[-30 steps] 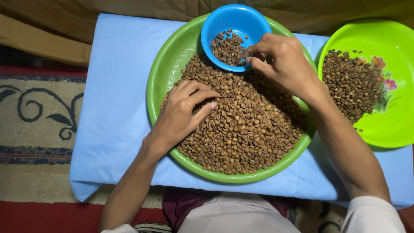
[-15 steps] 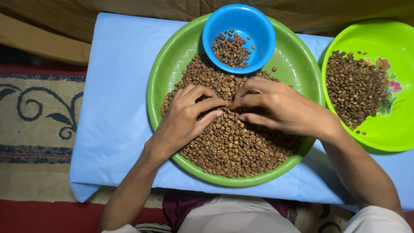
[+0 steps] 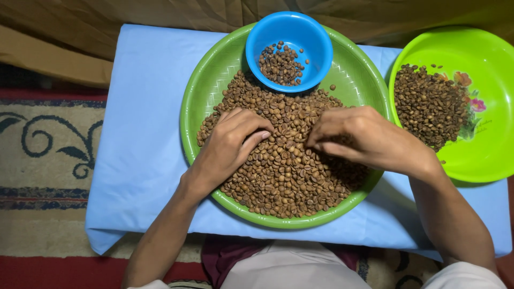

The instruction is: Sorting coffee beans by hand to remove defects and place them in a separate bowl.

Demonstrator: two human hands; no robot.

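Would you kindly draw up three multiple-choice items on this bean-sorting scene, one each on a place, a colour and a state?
1. Where does the small blue bowl stand?
A. Inside the large green tray, at its far edge
B. On the carpet
C. Inside the lime-green basin

2. What colour is the cloth under the tray?
A. Red
B. Light blue
C. White

3. How are the two hands placed?
A. Both raised clear of the tray
B. The left hand and the right hand both rest on the coffee beans in the tray
C. One grips the basin's rim

Answers: 1 A, the bowl sits within the tray's rim, above the bean heap. 2 B, pale blue cloth shows all round the tray. 3 B, both hands lie on the heap, fingers among the beans.
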